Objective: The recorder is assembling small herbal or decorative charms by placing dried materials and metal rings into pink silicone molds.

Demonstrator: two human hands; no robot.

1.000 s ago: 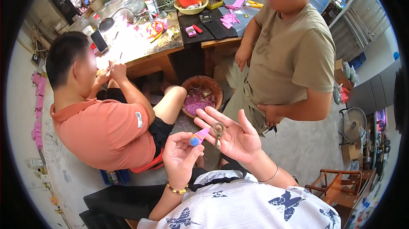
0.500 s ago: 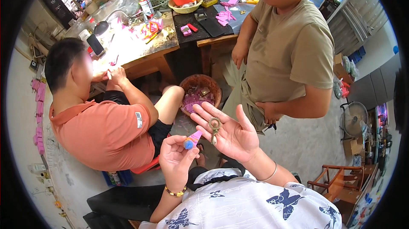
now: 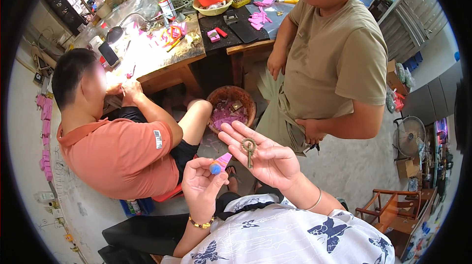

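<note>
My left hand point(image 3: 201, 178) pinches a small pink cone-shaped piece point(image 3: 224, 160) with orange-brown bands and a round blue end point(image 3: 215, 169), its tip pointing up and right. Beside it my right hand point(image 3: 275, 165) lies palm up, fingers stretched out. A bronze-coloured ring with a short straight stem point(image 3: 250, 152) rests across its fingers and palm. The thumb is bent in toward this piece; whether it touches, I cannot tell. The two hands are close together, the cone's tip near the right hand's fingers.
A person in an orange shirt point(image 3: 118, 153) sits at the lit workbench point(image 3: 172, 60) on the left. Another, in a tan shirt point(image 3: 339, 57), stands at the right. Between them a brown basin point(image 3: 251, 109) holds pink scraps. A wooden chair point(image 3: 388, 210) and a fan point(image 3: 409, 136) stand at right.
My right thumb has swung inward from upright toward the ring piece, which now shows more upright. My left hand has shifted slightly left with the cone-shaped piece.
</note>
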